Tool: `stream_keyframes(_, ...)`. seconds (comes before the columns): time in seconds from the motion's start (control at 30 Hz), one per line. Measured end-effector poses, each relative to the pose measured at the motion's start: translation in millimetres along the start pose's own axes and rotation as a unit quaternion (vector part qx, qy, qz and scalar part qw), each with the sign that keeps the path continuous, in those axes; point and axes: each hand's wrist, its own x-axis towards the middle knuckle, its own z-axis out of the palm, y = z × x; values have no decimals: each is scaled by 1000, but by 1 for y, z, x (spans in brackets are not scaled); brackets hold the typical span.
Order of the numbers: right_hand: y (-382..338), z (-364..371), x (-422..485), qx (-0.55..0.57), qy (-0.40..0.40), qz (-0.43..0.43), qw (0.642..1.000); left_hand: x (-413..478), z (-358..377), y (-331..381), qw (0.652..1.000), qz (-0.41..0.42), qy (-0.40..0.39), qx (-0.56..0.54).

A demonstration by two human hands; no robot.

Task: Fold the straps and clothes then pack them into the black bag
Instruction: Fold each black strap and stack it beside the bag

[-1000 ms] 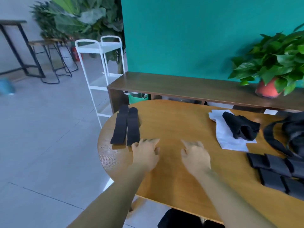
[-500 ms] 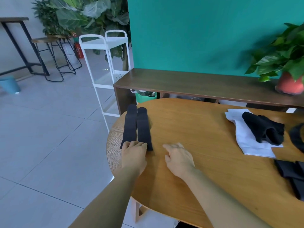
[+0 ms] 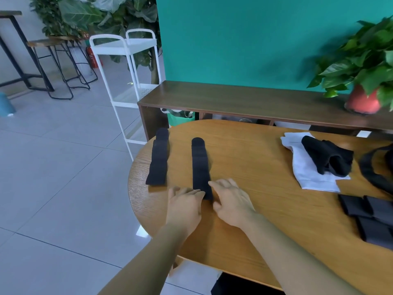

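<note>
Two long black straps lie side by side on the round wooden table (image 3: 265, 220): the left strap (image 3: 158, 158) by the table's left edge, the right strap (image 3: 200, 165) a hand's width from it. My left hand (image 3: 184, 203) lies flat with its fingertips touching the near end of the right strap. From the other side, my right hand (image 3: 230, 199) rests against that same end with its fingers fairly straight. A black garment (image 3: 327, 156) lies on a white cloth (image 3: 308, 173) at the right. Part of the black bag (image 3: 374, 171) shows at the right edge.
Several folded black straps (image 3: 374, 216) lie at the table's right side. Behind the table stands a dark wooden bench (image 3: 255, 96) with a potted plant (image 3: 361, 101). A white wire rack (image 3: 125, 45) stands left of it, and tiled floor drops away at the left.
Both hands moved forward to the two straps. The right strap has slid to the right, away from the left one it lay against.
</note>
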Motion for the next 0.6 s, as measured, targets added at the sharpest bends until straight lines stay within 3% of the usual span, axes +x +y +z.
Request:
stream_keyframes(0.3, 50, -17, -72, -19, 11, -25, 999, -26, 1, 74, 995, 77, -6, -70)
stream_keyframes(0.6, 95, -24, -155, 18, 33, 27, 999, -47, 8, 132, 979, 144, -31, -139)
